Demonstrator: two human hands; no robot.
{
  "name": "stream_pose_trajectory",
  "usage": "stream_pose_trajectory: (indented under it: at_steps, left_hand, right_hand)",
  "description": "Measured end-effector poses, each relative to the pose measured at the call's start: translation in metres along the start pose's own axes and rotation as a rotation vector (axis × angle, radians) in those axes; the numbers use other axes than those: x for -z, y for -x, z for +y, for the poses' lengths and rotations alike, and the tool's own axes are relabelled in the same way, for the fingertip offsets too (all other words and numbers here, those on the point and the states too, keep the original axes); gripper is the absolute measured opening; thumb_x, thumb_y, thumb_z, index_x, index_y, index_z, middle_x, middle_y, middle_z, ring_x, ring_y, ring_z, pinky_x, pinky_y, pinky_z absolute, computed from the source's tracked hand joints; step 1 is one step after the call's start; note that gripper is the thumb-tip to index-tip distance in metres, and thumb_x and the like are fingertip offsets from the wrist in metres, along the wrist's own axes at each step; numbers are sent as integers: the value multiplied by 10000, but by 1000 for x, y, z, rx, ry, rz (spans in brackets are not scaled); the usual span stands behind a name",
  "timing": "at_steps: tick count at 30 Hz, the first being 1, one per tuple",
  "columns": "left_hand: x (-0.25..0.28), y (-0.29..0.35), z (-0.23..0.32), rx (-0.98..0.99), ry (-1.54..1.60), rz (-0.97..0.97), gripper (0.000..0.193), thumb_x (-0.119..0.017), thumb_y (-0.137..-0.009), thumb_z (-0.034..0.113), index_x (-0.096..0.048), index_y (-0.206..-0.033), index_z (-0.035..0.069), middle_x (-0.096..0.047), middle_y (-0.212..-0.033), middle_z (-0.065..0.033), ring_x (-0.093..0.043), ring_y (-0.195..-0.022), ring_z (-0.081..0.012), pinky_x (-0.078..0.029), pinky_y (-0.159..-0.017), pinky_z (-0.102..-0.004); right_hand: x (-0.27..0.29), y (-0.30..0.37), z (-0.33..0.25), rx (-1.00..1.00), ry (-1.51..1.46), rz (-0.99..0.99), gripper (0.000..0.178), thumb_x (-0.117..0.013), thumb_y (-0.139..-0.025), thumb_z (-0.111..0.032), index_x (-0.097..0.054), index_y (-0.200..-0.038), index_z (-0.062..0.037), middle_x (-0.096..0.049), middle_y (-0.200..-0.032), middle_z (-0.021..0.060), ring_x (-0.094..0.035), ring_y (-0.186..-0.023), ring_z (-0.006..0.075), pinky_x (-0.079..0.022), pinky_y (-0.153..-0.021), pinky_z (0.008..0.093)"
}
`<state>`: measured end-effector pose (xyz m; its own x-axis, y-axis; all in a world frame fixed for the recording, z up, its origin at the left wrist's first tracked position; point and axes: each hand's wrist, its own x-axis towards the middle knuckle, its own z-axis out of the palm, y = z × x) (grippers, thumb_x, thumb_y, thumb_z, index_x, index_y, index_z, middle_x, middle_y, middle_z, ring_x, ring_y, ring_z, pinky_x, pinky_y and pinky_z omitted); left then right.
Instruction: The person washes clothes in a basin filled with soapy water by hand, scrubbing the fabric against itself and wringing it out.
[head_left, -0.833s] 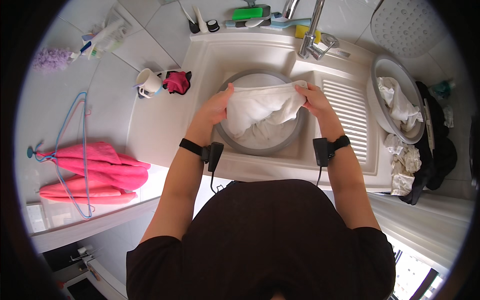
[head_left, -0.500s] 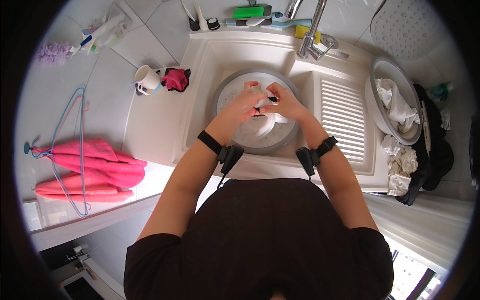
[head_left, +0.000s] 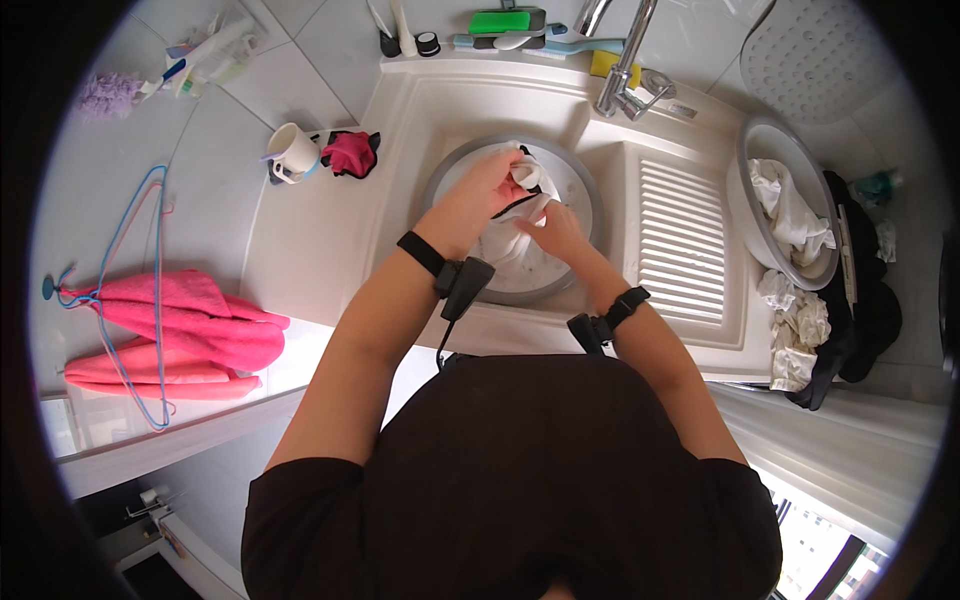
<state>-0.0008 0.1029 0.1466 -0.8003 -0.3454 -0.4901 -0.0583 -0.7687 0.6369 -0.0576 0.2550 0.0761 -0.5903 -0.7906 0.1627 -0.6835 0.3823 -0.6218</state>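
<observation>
A white cloth with black edging (head_left: 505,243) hangs partly into soapy water in a round grey-rimmed basin (head_left: 594,190). My left hand (head_left: 494,188) is closed around its upper part, where a white bunch and black trim poke out past the fingers. Lower and to the right, my right hand (head_left: 558,232) pinches another part of the cloth, thumb pointing left. A white stretch of fabric runs between the two hands. The underside of the cloth is hidden by the hands and the suds.
The basin sits in a cream sink (head_left: 400,130) beside a ribbed washboard (head_left: 682,240). At the right, a second basin (head_left: 742,190) holds white clothes, with more laundry (head_left: 797,330) alongside. A faucet (head_left: 625,75) rises behind; a mug (head_left: 293,152) and red cloth (head_left: 350,155) stand left.
My hands, close together at the top of the cloth before, have separated. The right hand has moved down, and more black-edged fabric shows between them. The left has shifted slightly.
</observation>
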Motion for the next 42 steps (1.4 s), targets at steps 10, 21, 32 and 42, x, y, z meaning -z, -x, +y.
stream_pose_trajectory:
  at_steps: [10,21,32,42]
  left_hand:
    - [30,39,78,-364,-544,333,302,-601,-833,276,-609,-1049,66,-619,-995,-61,-566,-902,-181,-421,-769,-314]
    - [-16,90,123,-352,-345,-173,264,-502,-883,176,-547,-1049,-24,-646,-978,-148,-628,-894,-212,-490,-809,-367]
    - [-67,138,184,-532,-352,-359,332,-534,-893,257,-540,-1113,8,-612,-1135,-151,-595,-1034,-239,-434,-938,-387]
    - [-16,62,107,-248,-509,-64,284,-564,-879,207,-571,-1047,-22,-623,-992,-114,-625,-874,-231,-529,-755,-404]
  right_hand:
    - [94,-20,-49,-333,-930,71,258,-514,-875,-178,-613,-989,31,-639,-825,105,-627,-646,168,-516,-531,267]
    - [183,-32,-71,-321,-1327,90,274,-404,-904,-167,-552,-1033,24,-619,-901,114,-638,-769,215,-577,-613,321]
    - [226,-43,-111,-29,-1482,99,272,-422,-916,-192,-536,-1056,11,-598,-1031,115,-581,-996,239,-545,-824,404]
    - [117,-77,-47,-494,-1344,19,242,-484,-916,-252,-561,-1041,-60,-605,-989,61,-590,-851,180,-499,-725,339]
